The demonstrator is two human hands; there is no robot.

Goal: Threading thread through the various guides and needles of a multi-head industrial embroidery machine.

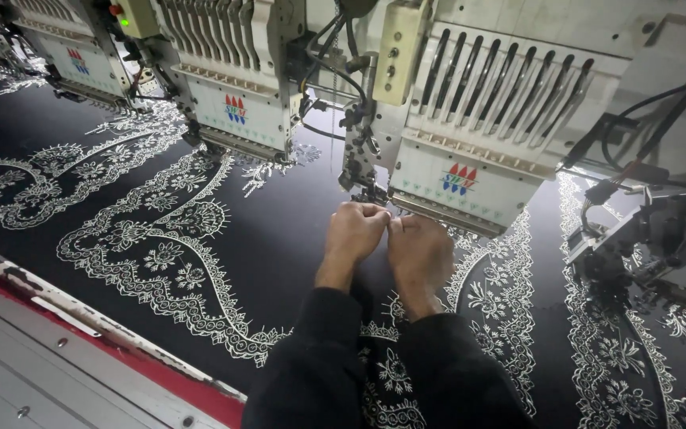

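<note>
My left hand and right hand meet just below the embroidery head, fingers pinched closed, likely on thread too fine to confirm, above black cloth.

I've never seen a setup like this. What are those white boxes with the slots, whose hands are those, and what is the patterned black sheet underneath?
This is one picture, taken by a camera worn on a person's head, looking down at their own two hands. The white boxes are the heads of a multi-head embroidery machine; the nearest head has a row of slotted thread guides on its front, and another head stands further left. Beneath them lies a black fabric already stitched with white lace-like floral patterns. The left hand and right hand, in dark sleeves, meet fingertip to fingertip just below the nearest head, near its needles. Whatever they pinch is too fine to see, possibly thread. A red and grey frame edge runs along the near side.
</note>
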